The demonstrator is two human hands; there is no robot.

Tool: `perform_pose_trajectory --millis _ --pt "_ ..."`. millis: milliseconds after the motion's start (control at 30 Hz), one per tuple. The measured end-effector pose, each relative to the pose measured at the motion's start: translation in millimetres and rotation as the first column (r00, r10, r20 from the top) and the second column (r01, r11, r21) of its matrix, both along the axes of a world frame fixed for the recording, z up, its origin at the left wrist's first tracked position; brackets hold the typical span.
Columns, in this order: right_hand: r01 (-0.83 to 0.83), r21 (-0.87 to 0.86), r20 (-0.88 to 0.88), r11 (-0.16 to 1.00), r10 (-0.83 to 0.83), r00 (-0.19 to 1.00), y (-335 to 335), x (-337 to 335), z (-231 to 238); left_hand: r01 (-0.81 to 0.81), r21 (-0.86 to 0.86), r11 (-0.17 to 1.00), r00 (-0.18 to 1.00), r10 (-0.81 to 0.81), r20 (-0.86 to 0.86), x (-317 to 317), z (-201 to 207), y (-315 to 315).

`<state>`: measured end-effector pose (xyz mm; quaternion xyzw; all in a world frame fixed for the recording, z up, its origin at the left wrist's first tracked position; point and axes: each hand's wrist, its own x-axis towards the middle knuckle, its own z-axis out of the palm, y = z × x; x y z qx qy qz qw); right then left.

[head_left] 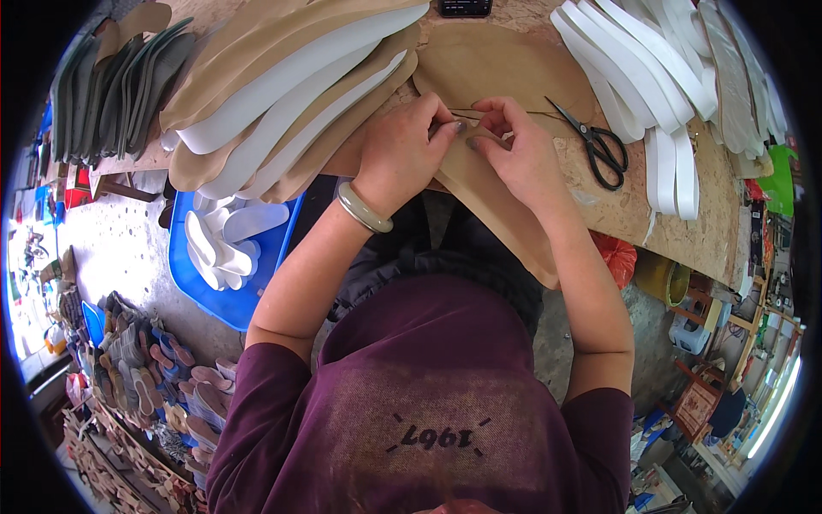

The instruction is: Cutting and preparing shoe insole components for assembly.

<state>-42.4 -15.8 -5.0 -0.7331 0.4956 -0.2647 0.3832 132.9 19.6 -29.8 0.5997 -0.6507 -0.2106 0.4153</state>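
Note:
My left hand (401, 147), with a pale bangle (364, 208) at its wrist, is closed at the near edge of the bench. Its thumb and fingertips pinch the upper end of a long tan sole-shaped piece (501, 207), which slopes down over my lap. Opposite it, my right hand (521, 152) has its fingers curled at the same end. A thin dark thread (465, 116) runs between the fingertips; its exact hold is partly hidden. Black-handled scissors (586, 133) lie just right of my right hand. Beyond both hands rests a larger tan sheet (505, 64).
Stacked tan and white sole pieces (282, 107) crowd the bench at left, beside grey ones (128, 94). White strips (629, 64) hang over the right side. A blue bin (227, 295) holds white pieces below left. A phone (465, 8) lies at the far edge.

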Motion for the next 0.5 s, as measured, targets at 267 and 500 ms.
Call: perform_pose_trajectory --millis 267,500 --pt "0.024 -0.116 -0.035 0.993 -0.029 0.999 0 4 -6 0.052 0.167 0.985 0.985 -0.022 -0.174 16 -5 -7" --pt "-0.063 -0.054 -0.027 0.997 0.061 0.998 -3 12 3 0.227 0.163 0.960 0.934 -0.168 -0.314 20 -3 0"
